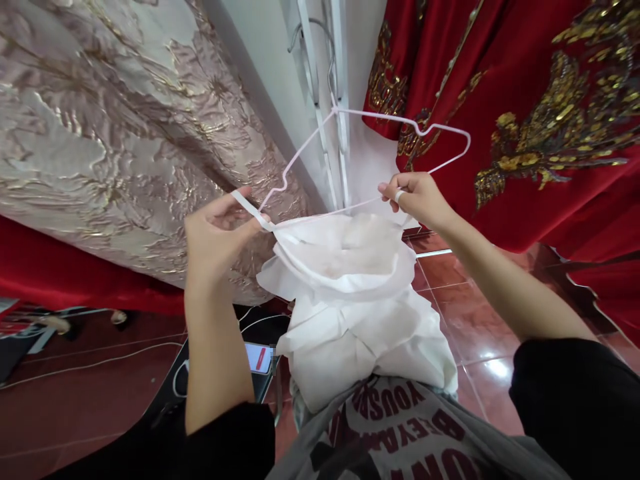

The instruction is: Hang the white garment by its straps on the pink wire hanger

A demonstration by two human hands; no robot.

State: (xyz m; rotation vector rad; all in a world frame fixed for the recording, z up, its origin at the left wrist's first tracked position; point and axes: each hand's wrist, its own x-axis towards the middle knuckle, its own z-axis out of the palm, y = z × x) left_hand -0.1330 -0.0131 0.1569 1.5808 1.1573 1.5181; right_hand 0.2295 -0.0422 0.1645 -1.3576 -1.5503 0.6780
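Observation:
A white garment [350,293] with thin straps hangs bunched in front of my chest, below a pale pink wire hanger [380,117]. My left hand [215,233] is closed, pinching the garment's left strap [249,205] near the hanger's left end. My right hand [417,197] is closed with the right strap looped over a finger, just under the hanger's right arm. The hanger's metal hook [327,63] rises toward a white vertical rail.
A pink-and-gold brocade garment [115,133] hangs at left, a red garment with gold sequin embroidery [540,113] at right. Red tiled floor [465,313] lies below. A phone [260,357] and white cables [100,363] lie on the floor at lower left.

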